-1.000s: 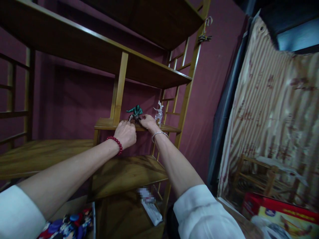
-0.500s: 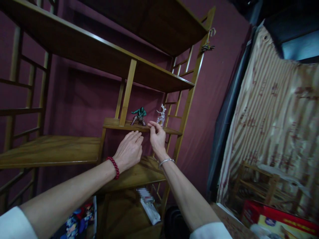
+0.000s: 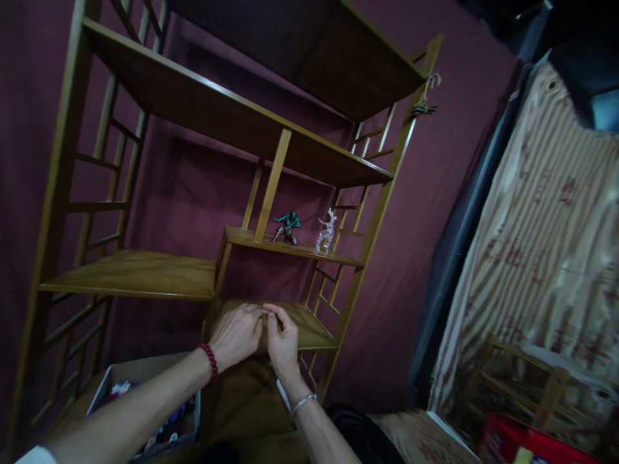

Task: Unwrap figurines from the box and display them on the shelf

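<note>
My left hand (image 3: 238, 332), with a red bead bracelet, is in front of the lower wooden shelf (image 3: 309, 328); its fingers are bent together and I cannot make out anything in them. My right hand (image 3: 283, 338), with a silver bangle, meets it at the fingertips, thumb and fingers drawn close. Above them, on the small raised shelf (image 3: 309, 249), a green and brown figurine (image 3: 288, 228) crouches near the upright post. A clear deer figurine (image 3: 326, 232) stands to its right. Neither hand touches the figurines.
A box (image 3: 104, 386) with colourful items sits below my left forearm. The left shelf (image 3: 130, 274) is at mid height. A striped curtain (image 3: 512, 258) hangs at the right, with a red package (image 3: 512, 438) below it. A hook with dark items (image 3: 425, 106) hangs on the frame.
Both hands have moved down from the raised shelf and come together at the fingertips. The view has shifted, showing more of the shelf's left side and the box.
</note>
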{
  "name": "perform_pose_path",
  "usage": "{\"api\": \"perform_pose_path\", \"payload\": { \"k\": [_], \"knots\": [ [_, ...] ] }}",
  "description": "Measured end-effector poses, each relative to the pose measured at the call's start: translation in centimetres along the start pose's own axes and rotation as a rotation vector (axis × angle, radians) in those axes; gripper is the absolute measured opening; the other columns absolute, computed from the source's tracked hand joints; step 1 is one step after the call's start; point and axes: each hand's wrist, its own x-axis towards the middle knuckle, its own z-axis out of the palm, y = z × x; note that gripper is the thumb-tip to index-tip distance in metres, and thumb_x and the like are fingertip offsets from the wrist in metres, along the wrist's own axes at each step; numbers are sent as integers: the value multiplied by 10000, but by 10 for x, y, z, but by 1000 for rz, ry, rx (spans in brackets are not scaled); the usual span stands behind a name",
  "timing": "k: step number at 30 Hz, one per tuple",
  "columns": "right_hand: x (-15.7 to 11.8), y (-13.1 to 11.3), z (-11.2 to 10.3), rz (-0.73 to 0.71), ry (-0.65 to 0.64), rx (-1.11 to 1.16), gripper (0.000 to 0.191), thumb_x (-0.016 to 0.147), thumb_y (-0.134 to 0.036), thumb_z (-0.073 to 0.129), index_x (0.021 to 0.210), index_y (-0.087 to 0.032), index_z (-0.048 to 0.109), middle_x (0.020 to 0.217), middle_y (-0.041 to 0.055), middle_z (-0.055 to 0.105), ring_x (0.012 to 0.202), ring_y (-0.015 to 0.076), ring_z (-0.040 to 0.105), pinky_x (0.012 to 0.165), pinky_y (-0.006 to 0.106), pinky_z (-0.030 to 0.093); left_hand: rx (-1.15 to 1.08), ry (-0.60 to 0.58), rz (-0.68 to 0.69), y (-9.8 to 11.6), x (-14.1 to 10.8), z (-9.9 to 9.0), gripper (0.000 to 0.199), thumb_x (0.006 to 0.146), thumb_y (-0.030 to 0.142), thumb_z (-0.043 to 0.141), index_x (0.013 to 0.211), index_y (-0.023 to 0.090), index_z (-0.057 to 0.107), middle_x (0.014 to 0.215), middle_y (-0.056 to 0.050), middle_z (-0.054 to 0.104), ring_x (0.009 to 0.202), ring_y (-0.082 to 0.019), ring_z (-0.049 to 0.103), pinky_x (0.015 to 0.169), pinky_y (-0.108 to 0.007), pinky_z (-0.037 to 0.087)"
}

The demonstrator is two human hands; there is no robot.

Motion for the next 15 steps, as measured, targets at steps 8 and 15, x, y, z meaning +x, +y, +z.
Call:
{"api": "perform_pose_path", "payload": {
  "k": [8, 15],
  "knots": [
    [-44, 17, 38, 53, -88, 13, 234, 741, -157, 390, 767, -186, 621, 766, 34, 632, 743, 141, 575, 715, 252, 452, 18, -168, -197, -26, -41, 18, 302, 820, 188, 302, 907, 154, 589, 935, -82, 618, 822, -171, 582, 752, -278, 425],
    [-78, 23, 62, 123, -148, -6, 266, 727, -115, 362, 754, -187, 617, 739, 25, 619, 708, 131, 571, 668, 228, 451, -25, -231, -272, -53, -73, 34, 297, 815, 191, 303, 875, 155, 591, 888, -81, 634, 808, -160, 594, 743, -257, 422]
  ]
}}
